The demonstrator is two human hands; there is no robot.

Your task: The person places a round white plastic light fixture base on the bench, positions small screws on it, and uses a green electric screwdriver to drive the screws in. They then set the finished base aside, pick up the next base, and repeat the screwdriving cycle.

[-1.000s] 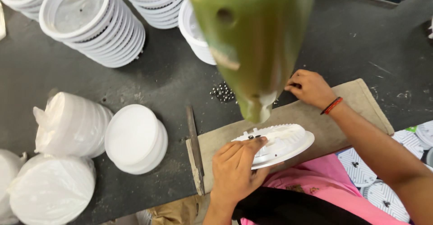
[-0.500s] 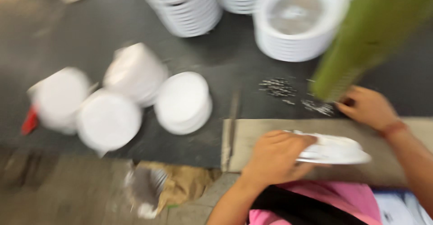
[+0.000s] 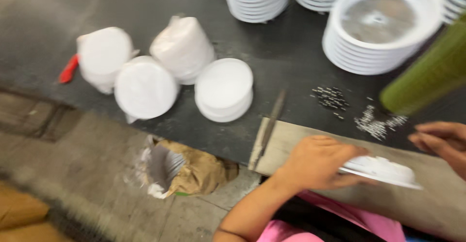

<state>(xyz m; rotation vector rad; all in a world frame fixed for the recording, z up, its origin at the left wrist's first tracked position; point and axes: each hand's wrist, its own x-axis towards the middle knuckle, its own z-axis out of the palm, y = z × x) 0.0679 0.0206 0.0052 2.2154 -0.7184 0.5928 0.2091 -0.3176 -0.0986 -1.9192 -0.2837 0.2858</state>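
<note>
Two hands | left hand [image 3: 315, 162] grips white disc [image 3: 383, 170] on wooden board [image 3: 291, 140] | right hand [image 3: 444, 140] fingers together beside it | green cone [image 3: 427, 77] above small metal pins [image 3: 330, 98] | wrapped white stacks [image 3: 145, 67] left

The left hand [image 3: 315, 162] lies knuckles-up with fingers curled closed in a grip, its bare forearm angling back toward the body, while the right hand [image 3: 444, 142] shows only loosely extended fingers at the frame's edge.

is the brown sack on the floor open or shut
Open: the brown sack gapes at its mouth, showing a pale lining and white bits inside.
</note>
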